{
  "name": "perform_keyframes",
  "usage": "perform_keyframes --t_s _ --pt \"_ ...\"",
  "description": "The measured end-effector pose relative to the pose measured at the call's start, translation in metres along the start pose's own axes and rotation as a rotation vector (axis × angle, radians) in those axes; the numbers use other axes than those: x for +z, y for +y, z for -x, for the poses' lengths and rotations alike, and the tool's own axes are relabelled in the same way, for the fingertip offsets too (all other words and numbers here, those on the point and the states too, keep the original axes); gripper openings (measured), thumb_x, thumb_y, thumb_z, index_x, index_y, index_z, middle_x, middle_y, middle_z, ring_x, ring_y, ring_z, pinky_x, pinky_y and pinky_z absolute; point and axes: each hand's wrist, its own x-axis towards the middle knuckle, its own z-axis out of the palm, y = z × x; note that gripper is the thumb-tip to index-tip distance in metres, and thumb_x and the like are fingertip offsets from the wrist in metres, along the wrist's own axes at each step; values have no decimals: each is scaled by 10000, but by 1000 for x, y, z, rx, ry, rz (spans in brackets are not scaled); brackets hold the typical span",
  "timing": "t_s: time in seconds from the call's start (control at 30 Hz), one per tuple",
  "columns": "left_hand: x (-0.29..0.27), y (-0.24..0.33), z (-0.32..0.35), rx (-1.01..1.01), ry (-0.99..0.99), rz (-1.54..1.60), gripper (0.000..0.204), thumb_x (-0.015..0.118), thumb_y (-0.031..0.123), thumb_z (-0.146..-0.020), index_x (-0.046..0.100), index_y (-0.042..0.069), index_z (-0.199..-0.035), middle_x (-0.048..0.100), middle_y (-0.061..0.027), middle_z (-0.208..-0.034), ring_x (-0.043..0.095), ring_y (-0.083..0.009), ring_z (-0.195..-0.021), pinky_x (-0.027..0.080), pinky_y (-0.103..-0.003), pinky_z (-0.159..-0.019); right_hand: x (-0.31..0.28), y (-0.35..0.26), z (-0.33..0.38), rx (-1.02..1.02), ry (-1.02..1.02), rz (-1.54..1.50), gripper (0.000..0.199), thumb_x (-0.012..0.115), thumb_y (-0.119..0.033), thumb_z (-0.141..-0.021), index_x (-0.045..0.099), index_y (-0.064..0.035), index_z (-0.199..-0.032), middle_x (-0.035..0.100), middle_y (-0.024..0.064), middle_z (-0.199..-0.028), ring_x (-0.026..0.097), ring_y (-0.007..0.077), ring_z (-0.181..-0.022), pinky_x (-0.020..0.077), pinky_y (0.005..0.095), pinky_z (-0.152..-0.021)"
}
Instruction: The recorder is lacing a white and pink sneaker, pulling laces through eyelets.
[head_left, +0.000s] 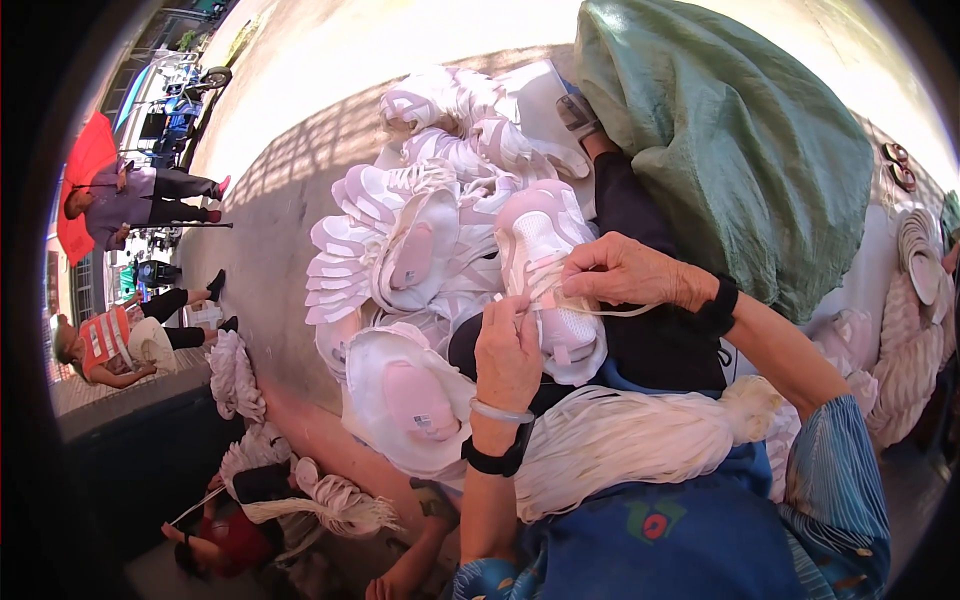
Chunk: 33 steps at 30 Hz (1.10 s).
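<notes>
A pink and white shoe upper (538, 215) lies across my dark-trousered lap, toe end pointing away. Over its eyelets my right hand (628, 272) pinches a pale shoelace (630, 313), which trails under the palm toward the wrist. At the upper's left edge my left hand (507, 350) is closed in a pinch by the eyelets, apparently on the lace too; its fingertips partly hide what they grip. Below both hands, a thick bundle of cream laces (620, 440) rests over my blue apron (660, 540). Another upper with a pink insole (415, 400) sits left of my left hand.
More uppers (385, 235) are heaped ahead on the left. A green sack (720, 130) bulges at the right, beside my leg. Bundled uppers (915, 340) stand farther right. At lower left another person (240, 535) handles laces; two more people are beyond, near parked vehicles.
</notes>
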Motion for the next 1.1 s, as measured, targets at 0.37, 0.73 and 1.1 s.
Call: perform_keyframes --t_s 0.37,0.73,1.1 --pt "-9 -8 -2 40 -21 -175 108 580 54 -827 519 37 -915 534 -173 -877 581 -387 -767 475 -438 -643 14 -9 0 -177 149 478 180 584 -141 -822 609 34 -789 535 122 -614 504 159 -551 430 304 -555" --pt "0 -13 3 74 84 -54 208 526 18 -789 446 -14 -979 521 -252 -885 568 -436 -825 481 -475 -686 24 -16 5 -190 154 625 124 598 -77 -761 632 35 -801 570 153 -700 565 242 -635 453 331 -609" --pt "-13 -13 -4 -40 -65 35 179 634 170 -812 594 -4 -805 619 -197 -716 616 -380 -678 485 -432 -625 30 -13 -4 -327 204 784 96 580 -69 -767 624 13 -741 549 173 -702 559 340 -670 446 399 -623"
